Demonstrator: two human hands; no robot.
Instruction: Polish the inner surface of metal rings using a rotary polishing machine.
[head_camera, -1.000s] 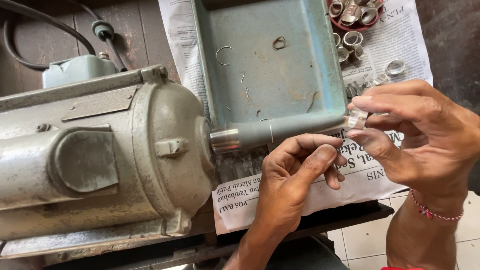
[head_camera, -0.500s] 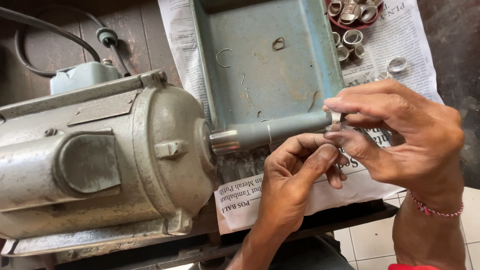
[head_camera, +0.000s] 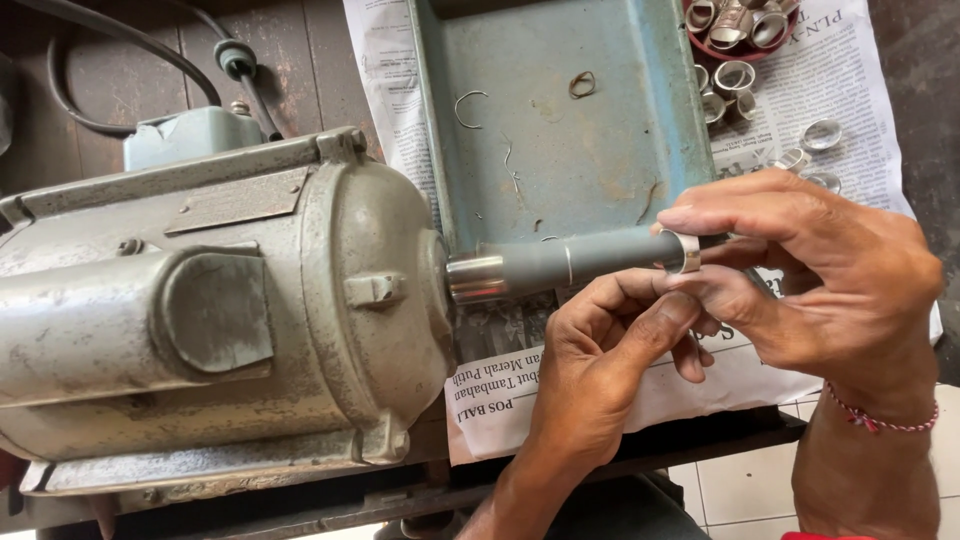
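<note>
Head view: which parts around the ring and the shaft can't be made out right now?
- Shaft tip: hidden behind the right hand.
- Metal ring: far side covered by the fingers; only a front band shows.
- Left hand: its palm faces away from the camera.
- Motor: its left end is cut off by the frame edge.
- Red bowl of rings: cut off by the top edge.

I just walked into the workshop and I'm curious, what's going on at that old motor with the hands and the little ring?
A person is fitting a silver ring onto the grey spindle that sticks out of a big grey motor. The right hand pinches the ring around the spindle near its tip, while the left hand sits just below the spindle. Behind them lies a blue metal tray, and more rings rest on newspaper.
</note>
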